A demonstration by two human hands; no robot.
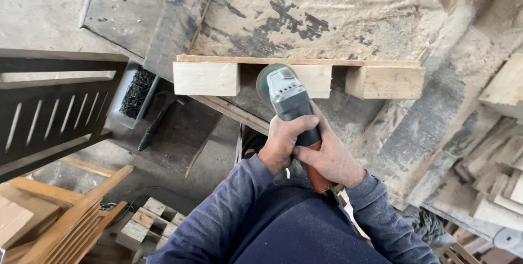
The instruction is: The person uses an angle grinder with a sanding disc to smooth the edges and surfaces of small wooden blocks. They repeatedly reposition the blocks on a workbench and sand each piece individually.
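Both hands grip an angle grinder (287,99) with a grey head and an orange-red handle. My left hand (283,141) wraps the body from the left. My right hand (329,158) holds the handle just behind it. The grinder's round disc (268,79) presses against the middle wooden block (313,80) of a pale pallet-like piece (297,61) that lies on a dusty bench. Two more blocks sit at its ends, a left block (206,78) and a right block (384,81). My dark blue sleeves fill the bottom of the view.
A grey tray of dark screws (136,92) and a hammer (158,120) lie left of the pallet. A dark slatted frame (49,111) stands at far left. Offcuts are stacked at the lower left (65,220) and right (496,160). Sawdust covers the bench (327,8).
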